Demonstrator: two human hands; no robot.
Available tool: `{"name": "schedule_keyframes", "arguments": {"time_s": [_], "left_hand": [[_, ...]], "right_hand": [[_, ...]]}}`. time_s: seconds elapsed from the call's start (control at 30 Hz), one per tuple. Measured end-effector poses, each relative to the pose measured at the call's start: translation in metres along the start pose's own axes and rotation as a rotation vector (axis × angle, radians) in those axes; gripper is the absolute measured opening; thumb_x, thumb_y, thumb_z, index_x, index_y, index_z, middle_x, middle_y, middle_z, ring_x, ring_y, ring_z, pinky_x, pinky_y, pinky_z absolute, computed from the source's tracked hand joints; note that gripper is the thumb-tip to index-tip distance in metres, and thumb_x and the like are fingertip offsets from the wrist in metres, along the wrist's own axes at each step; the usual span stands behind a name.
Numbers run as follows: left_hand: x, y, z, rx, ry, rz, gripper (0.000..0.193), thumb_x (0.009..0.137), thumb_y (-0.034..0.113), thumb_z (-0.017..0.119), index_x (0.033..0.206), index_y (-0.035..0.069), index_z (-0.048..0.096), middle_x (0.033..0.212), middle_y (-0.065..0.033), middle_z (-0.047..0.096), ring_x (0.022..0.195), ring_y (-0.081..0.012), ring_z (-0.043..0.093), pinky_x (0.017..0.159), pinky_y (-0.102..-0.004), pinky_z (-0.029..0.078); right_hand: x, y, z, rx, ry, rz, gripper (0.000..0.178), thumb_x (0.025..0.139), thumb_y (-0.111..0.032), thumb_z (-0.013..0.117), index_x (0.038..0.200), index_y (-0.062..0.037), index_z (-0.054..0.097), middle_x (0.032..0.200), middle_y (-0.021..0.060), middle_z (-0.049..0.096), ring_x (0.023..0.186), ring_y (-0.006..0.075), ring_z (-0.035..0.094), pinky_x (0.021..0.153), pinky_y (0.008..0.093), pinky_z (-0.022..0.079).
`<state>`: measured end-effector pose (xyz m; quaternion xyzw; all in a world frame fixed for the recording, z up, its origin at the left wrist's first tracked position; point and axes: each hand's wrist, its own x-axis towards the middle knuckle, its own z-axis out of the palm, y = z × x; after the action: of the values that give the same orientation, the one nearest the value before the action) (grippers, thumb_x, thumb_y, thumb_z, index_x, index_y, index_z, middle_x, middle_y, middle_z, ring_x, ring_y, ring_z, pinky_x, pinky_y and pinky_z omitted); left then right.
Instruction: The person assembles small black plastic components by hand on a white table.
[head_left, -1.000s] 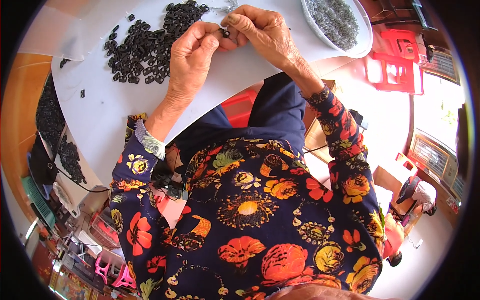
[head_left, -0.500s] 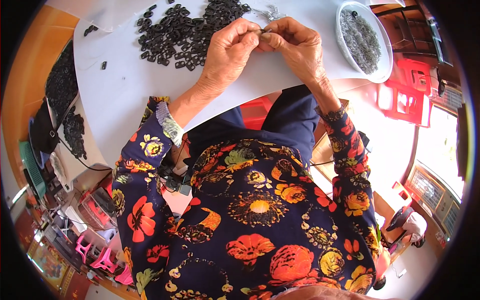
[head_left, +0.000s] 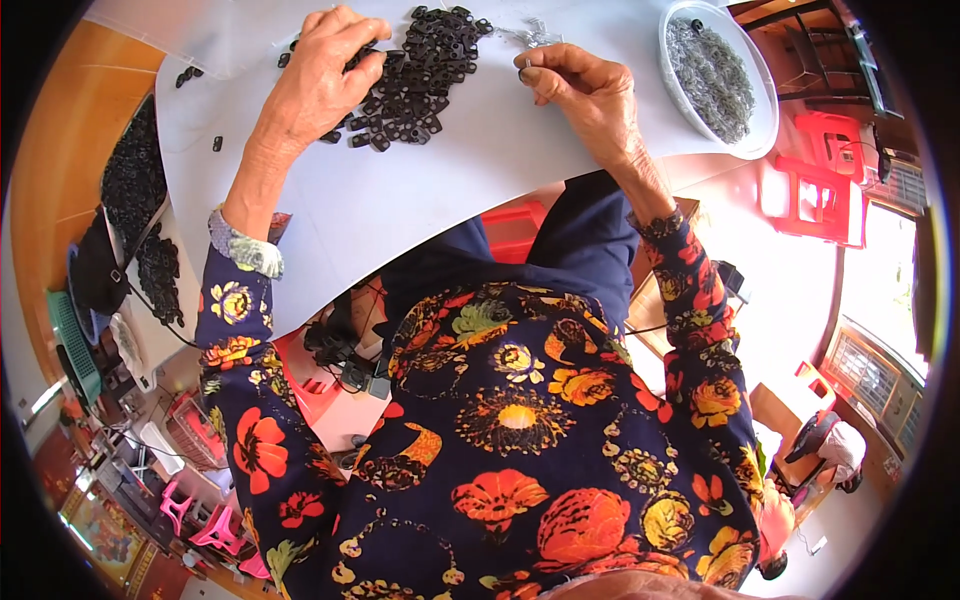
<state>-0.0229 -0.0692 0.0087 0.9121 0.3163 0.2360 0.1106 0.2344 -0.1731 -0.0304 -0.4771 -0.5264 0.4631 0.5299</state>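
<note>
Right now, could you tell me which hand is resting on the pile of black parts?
The left hand: it lies on the black pile, while the right hand is off it.

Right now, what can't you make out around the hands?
- Head view: whatever the left hand grips in the black parts pile; its fingers cover it.
- The piece pinched by the right hand: too small.
- Contents of the white bowl: grey, too fine.
- Pile's far end: cut by the top edge.

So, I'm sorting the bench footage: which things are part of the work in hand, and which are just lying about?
In use:
- left hand on the pile of black parts
- right hand, something small at its fingers
- small metal pieces
- white bowl

Lying about:
- red stool
- stray black parts
- green basket
</note>
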Motion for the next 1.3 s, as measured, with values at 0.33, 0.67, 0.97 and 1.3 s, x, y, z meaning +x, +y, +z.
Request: {"name": "schedule_keyframes", "arguments": {"time_s": [0.33,0.67,0.97,1.3], "left_hand": [[0.003,-0.012,0.016,-0.569,0.039,-0.281,0.013,0.086,0.013,0.062,0.093,0.003,0.065,0.081,-0.0008,0.061,0.077,-0.0143,0.056,0.076,-0.0276,0.045],[0.023,0.054,0.039,-1.329,-0.02,-0.556,0.019,0.09,0.017,0.062,0.096,0.0,0.066,0.084,-0.0037,0.064,0.077,-0.0108,0.059,0.072,-0.0246,0.044],[0.035,0.069,0.049,-1.179,-0.134,-0.456,0.02,0.09,0.014,0.056,0.101,-0.001,0.064,0.073,-0.0033,0.063,0.07,-0.0091,0.056,0.07,-0.0242,0.044],[0.025,0.079,0.064,-1.476,-0.047,-0.6,0.017,0.09,0.008,0.051,0.1,0.0,0.062,0.076,-0.0025,0.059,0.071,-0.0097,0.056,0.07,-0.0238,0.045]], "right_hand": [[-0.005,-0.002,0.0,0.016,0.014,-0.025,0.015,0.087,-0.004,0.063,0.1,0.0024,0.067,0.084,0.002,0.065,0.073,0.006,0.056,0.071,0.0204,0.049],[-0.005,-0.007,0.003,0.138,0.043,-0.072,0.016,0.086,-0.002,0.062,0.102,0.0016,0.063,0.084,0.0025,0.064,0.073,0.0061,0.057,0.072,0.021,0.049],[-0.003,-0.008,0.0,0.098,0.042,-0.077,0.025,0.089,-0.004,0.06,0.114,-0.0008,0.061,0.092,0.0024,0.065,0.077,0.006,0.056,0.074,0.0209,0.049],[-0.004,-0.009,0.001,0.2,-0.027,-0.067,0.023,0.09,-0.005,0.054,0.109,-0.0005,0.065,0.082,0.0005,0.064,0.076,0.0054,0.057,0.072,0.0215,0.048]]}}
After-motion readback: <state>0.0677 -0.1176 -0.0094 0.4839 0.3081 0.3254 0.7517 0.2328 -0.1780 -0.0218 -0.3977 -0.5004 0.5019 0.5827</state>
